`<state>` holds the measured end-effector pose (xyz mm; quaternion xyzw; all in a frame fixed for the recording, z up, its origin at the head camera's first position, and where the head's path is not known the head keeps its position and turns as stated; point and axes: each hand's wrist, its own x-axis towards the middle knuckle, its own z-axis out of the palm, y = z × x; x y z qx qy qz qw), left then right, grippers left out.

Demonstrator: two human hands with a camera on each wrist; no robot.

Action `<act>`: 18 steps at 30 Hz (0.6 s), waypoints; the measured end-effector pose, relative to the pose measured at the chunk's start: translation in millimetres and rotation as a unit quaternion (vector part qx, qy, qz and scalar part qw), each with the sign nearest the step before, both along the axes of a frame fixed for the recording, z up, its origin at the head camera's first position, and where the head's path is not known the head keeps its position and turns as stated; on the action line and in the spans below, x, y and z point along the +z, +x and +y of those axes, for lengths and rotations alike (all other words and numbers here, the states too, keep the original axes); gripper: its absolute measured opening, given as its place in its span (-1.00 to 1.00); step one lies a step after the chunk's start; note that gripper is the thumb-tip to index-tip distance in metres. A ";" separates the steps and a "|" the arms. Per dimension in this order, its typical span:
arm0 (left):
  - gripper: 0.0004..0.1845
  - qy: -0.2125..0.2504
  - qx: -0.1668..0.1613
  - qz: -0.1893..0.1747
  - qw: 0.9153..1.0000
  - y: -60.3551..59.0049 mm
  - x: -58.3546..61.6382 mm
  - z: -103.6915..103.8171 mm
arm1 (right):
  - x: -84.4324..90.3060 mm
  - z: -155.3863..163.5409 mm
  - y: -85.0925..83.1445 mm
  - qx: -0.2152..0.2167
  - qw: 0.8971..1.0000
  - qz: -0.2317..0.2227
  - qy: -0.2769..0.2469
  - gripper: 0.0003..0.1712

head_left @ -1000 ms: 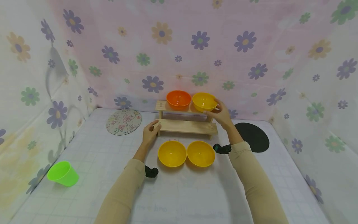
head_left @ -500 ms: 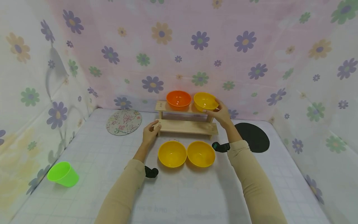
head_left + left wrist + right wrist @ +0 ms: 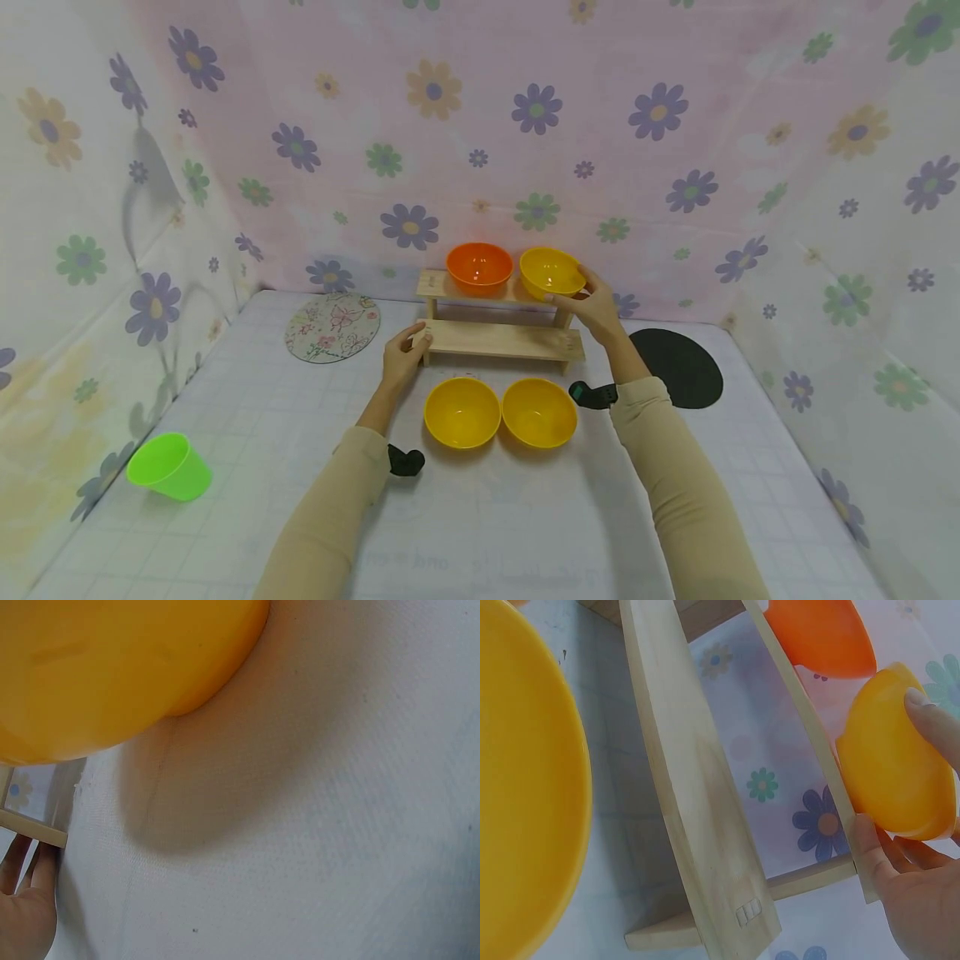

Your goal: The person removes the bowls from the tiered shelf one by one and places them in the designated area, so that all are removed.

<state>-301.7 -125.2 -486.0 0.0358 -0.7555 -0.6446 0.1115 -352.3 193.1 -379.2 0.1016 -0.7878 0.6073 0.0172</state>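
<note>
White gridded counter (image 3: 525, 517), floral cloth walls on three sides. Nearest: green cup (image 3: 169, 467), lying tilted at the left edge. Next: two yellow bowls (image 3: 462, 411) side by side, upright, just before the wooden two-tier shelf (image 3: 498, 337). Left hand (image 3: 403, 353): fingers curled against the lower tier's left end. Round patterned mat (image 3: 332, 326) left of the shelf; black round mat (image 3: 678, 367) right of it. Upper tier: orange bowl (image 3: 479, 266) and yellow bowl (image 3: 551, 272), close together. Right hand (image 3: 596, 307): thumb and fingers pinching that yellow bowl's right side.
</note>
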 end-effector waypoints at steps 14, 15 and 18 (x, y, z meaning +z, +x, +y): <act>-0.57 0.004 -0.004 -0.004 1.000 1.0 1.0 0.5 | 1.0 2.2 14.8 0.014 0.999 0.022 -0.024 -0.06; -0.57 0.003 -0.002 -0.003 1.000 1.1 1.1 0.5 | 3.0 1.9 18.0 0.013 0.999 0.024 -0.023 -0.06; -0.58 -0.001 0.000 -0.003 1.000 1.1 1.1 0.2 | 8.8 1.4 28.7 0.018 0.999 0.032 -0.016 -0.08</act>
